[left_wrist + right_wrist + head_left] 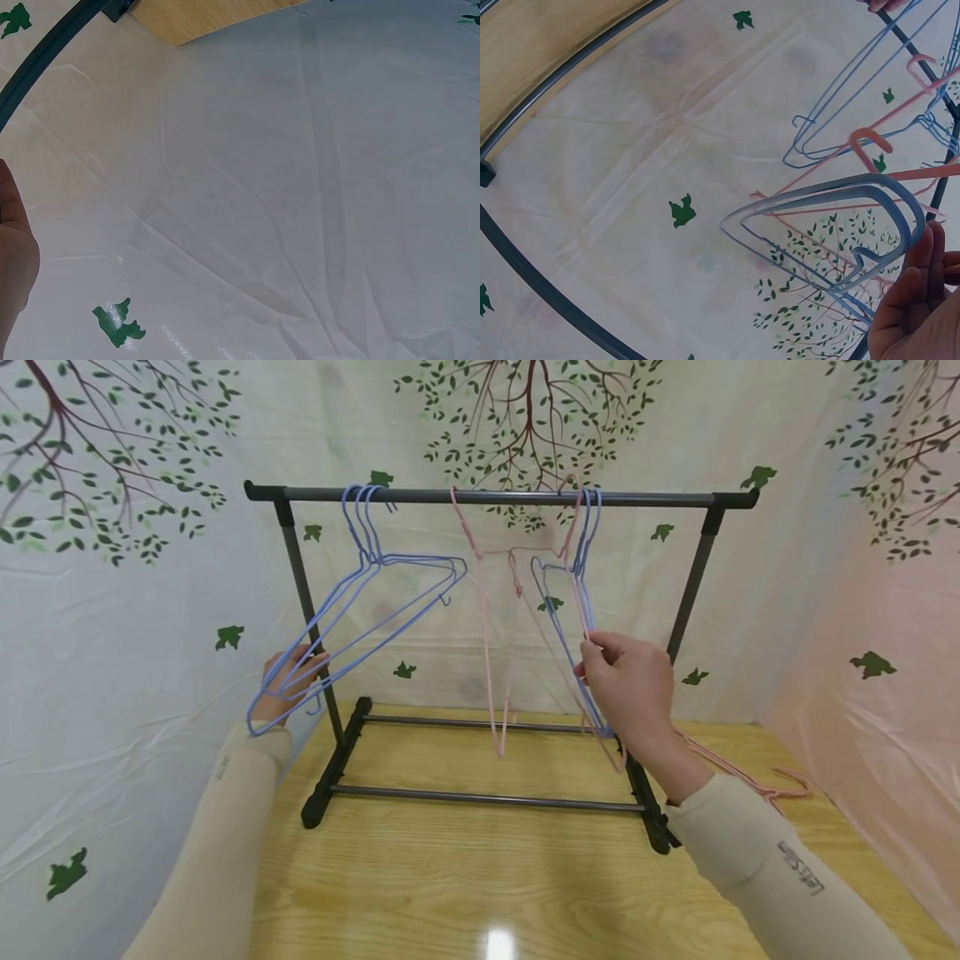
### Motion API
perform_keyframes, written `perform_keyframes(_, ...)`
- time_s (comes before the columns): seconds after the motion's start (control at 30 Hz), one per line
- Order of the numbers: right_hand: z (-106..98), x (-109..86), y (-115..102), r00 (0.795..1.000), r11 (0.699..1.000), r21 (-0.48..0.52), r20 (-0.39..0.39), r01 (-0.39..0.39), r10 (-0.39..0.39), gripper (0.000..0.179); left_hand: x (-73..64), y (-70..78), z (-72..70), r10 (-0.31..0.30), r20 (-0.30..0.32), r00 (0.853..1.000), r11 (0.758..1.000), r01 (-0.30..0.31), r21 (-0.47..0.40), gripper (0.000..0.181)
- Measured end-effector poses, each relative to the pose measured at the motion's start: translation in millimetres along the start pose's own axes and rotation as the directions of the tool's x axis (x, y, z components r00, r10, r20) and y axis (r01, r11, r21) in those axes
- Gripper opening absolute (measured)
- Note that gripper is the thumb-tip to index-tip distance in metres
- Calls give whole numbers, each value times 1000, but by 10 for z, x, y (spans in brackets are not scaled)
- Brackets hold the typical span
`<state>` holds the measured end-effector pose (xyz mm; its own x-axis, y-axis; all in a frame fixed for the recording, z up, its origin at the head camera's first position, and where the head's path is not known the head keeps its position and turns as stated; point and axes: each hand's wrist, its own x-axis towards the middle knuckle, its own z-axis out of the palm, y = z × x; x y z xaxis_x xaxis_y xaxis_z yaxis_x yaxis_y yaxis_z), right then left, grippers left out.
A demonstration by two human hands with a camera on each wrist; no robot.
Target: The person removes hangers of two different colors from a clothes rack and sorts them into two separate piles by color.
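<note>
Blue hangers (375, 558) hang in a group on the left part of the black rail, their outer ends toward me. Behind those ends my left hand (281, 685) reaches with its fingers extended, next to the left post; whether it touches the wire is unclear. My right hand (630, 681) pinches the side of a pink hanger (582, 597), between thumb and fingers. Close by hang blue hangers (588, 539) on the right part of the rail. Another pink hanger (486, 635) hangs nearer the middle. In the left wrist view only part of my left hand (16, 259) shows.
A black clothes rack (420, 496) stands on a wooden table (465, 868), with two lower bars between its feet. More pink hangers (750, 781) lie on the table beyond my right forearm. A patterned cloth backdrop (360, 410) surrounds the table.
</note>
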<state>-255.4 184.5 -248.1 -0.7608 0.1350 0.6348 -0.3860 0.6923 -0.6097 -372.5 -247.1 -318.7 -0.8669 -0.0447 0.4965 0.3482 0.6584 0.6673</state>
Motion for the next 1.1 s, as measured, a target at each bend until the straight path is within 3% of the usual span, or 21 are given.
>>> perform_keyframes(0.23,28,-64,-10,994,1000,-20,111,9,-6,26,7,-50,0,6,-19,1000,1000,-6,-13,31)
perform_keyframes(0.43,62,-180,41,990,997,-34,124,66,-62,27,23,-159,21,99,-44,994,993,-102,-64,41)
perform_keyframes(0.6,84,-300,88,986,986,-83,96,142,-134,23,0,-100,15,115,-57,992,992,-117,-38,34)
perform_keyframes(0.63,83,-324,97,986,985,-86,84,149,-141,22,-32,-16,1,102,-57,993,995,-103,-2,33)
perform_keyframes(0.9,49,-529,223,997,996,31,3,79,-79,18,-32,56,2,70,-54,996,996,-67,60,27)
perform_keyframes(1.0,46,-593,282,996,995,74,-54,73,-70,19,9,-33,39,60,-71,996,997,-56,55,31)
perform_keyframes(1.1,54,-639,339,991,990,113,-110,86,-73,18,109,-261,96,32,-78,996,997,-27,66,37)
